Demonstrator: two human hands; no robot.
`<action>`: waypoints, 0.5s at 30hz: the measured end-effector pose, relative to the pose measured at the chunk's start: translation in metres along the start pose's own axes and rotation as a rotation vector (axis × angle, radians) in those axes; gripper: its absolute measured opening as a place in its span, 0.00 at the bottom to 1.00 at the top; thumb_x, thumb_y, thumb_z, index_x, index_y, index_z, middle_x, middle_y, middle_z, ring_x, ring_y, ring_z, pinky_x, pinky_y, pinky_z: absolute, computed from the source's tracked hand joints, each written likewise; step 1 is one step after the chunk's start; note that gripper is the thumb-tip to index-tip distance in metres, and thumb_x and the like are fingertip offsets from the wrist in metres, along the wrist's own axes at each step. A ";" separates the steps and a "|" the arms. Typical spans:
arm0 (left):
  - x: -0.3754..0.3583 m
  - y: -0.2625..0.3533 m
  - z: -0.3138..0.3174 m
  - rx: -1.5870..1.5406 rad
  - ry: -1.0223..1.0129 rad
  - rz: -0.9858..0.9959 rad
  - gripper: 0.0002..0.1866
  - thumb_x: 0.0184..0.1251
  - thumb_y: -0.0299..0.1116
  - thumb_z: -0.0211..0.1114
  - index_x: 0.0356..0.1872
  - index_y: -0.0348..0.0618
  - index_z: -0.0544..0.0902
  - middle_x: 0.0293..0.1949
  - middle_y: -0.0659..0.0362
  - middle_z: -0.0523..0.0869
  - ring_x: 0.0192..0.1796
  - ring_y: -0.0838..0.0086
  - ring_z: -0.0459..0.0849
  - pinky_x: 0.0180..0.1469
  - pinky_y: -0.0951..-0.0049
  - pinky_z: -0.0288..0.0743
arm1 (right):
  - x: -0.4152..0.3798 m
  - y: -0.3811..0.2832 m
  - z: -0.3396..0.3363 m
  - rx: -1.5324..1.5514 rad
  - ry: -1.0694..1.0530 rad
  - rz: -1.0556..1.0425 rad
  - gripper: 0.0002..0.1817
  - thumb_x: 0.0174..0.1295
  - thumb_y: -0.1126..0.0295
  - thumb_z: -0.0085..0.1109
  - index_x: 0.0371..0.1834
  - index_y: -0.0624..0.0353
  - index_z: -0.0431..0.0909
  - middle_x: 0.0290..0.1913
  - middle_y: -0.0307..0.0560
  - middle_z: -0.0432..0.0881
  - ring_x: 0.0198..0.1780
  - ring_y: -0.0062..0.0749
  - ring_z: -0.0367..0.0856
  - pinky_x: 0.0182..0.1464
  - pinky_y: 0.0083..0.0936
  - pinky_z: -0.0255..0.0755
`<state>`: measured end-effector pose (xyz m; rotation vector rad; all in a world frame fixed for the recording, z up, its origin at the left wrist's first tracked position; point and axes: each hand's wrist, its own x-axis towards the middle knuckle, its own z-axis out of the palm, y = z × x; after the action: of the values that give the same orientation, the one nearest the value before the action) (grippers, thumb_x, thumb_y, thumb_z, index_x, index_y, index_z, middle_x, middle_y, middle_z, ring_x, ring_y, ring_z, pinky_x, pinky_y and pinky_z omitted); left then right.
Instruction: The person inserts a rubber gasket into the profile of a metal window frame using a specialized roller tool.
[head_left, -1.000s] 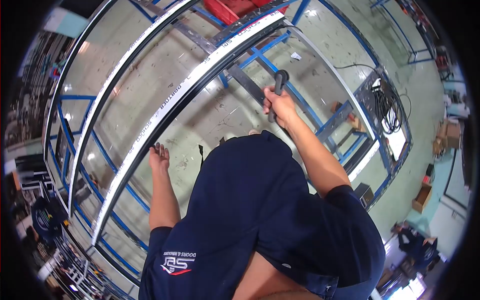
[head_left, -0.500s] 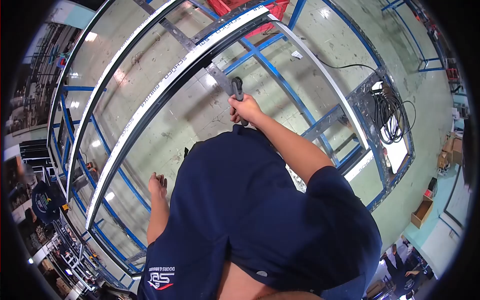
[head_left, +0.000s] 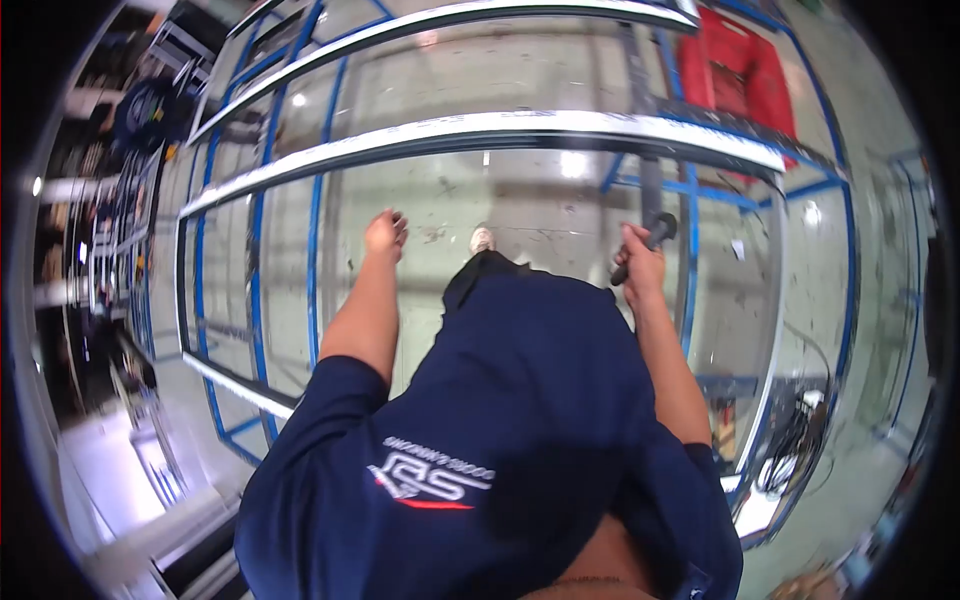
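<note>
My right hand is closed around the handle of a dark tool with a rounded head, held beside a grey crossbar. My left hand hangs over the floor, its fingers loosely bent and apart, with nothing seen in it. Ahead of both hands runs a long dark frame bar with white printed film, part of a large frame. Neither hand touches that bar. The tool's exact kind is too blurred to tell.
Blue metal stands surround me under the frames. Behind the bar at the right is a red container. Coiled black cable lies at the lower right. My shoe shows on the floor. A person is at the far left.
The view has turned, so the long bar now runs nearly level across it. My left hand is farther forward and my shoe has come into view. My right hand still holds the tool.
</note>
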<state>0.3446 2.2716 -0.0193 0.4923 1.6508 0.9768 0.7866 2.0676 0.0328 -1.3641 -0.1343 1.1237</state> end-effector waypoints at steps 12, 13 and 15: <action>0.118 0.077 -0.090 -0.442 0.410 0.111 0.11 0.76 0.39 0.58 0.52 0.47 0.75 0.46 0.56 0.84 0.40 0.69 0.84 0.38 0.65 0.76 | 0.169 0.021 0.045 -0.078 0.385 -0.093 0.14 0.72 0.58 0.55 0.38 0.59 0.74 0.23 0.45 0.79 0.24 0.34 0.79 0.28 0.31 0.74; 0.135 0.088 -0.101 -0.423 0.432 0.122 0.11 0.76 0.40 0.58 0.51 0.47 0.75 0.44 0.57 0.85 0.38 0.70 0.85 0.37 0.66 0.76 | 0.181 0.024 0.048 -0.040 0.441 -0.092 0.16 0.72 0.57 0.54 0.39 0.61 0.74 0.25 0.47 0.80 0.25 0.35 0.80 0.27 0.32 0.74; 0.165 0.110 -0.119 -0.408 0.457 0.139 0.10 0.77 0.41 0.59 0.48 0.47 0.74 0.42 0.58 0.85 0.34 0.71 0.84 0.34 0.69 0.76 | 0.193 0.021 0.064 0.010 0.472 -0.072 0.19 0.75 0.55 0.50 0.43 0.64 0.74 0.29 0.50 0.81 0.26 0.37 0.81 0.25 0.30 0.73</action>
<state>0.1633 2.4159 -0.0218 0.1086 1.7617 1.5746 0.8314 2.2413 -0.0648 -1.5658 0.1639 0.7175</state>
